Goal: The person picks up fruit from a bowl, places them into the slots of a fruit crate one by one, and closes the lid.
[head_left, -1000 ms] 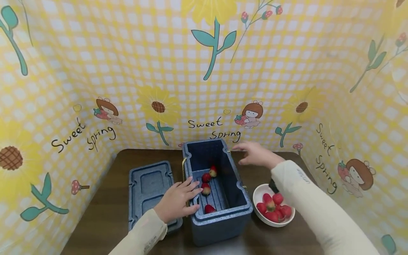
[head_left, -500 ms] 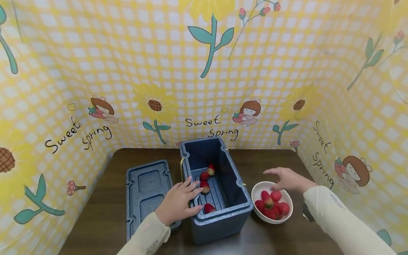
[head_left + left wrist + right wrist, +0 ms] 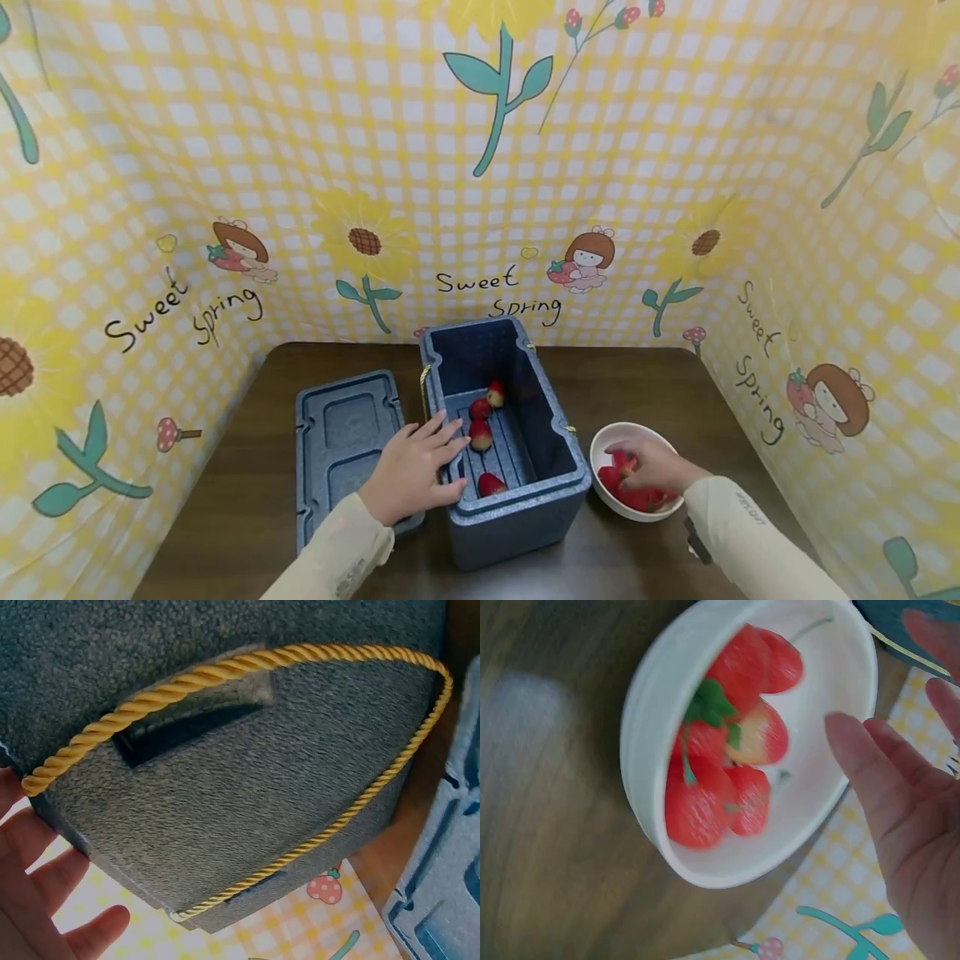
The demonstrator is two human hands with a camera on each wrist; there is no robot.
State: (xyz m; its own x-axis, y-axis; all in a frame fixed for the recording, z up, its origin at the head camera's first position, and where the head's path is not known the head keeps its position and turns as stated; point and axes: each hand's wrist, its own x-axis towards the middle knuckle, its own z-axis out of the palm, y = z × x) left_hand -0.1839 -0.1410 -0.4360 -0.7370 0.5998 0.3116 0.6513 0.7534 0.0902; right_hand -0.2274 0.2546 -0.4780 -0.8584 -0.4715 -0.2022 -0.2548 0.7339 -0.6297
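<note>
My left hand (image 3: 412, 468) rests with spread fingers on the left rim of a blue-grey foam box (image 3: 517, 537). In the left wrist view its fingertips lie at the edge of the box wall (image 3: 247, 780). Several strawberries, among them one near the front (image 3: 491, 483), lie on the box floor. My right hand (image 3: 660, 467) reaches over a white bowl (image 3: 611, 435) of strawberries. The right wrist view shows this hand (image 3: 907, 802) with fingers extended at the bowl's rim, apart from the strawberries (image 3: 697, 806); nothing is in its grasp there.
The box lid (image 3: 348, 433) lies flat on the brown table (image 3: 225, 467), left of the box. A yellow rope handle (image 3: 315, 652) hangs along the box side. Checked cloth (image 3: 480, 208) hangs behind and at both sides.
My right hand has moved from beside the box's far right side toward me and down over the bowl. My left hand has stayed on the box rim.
</note>
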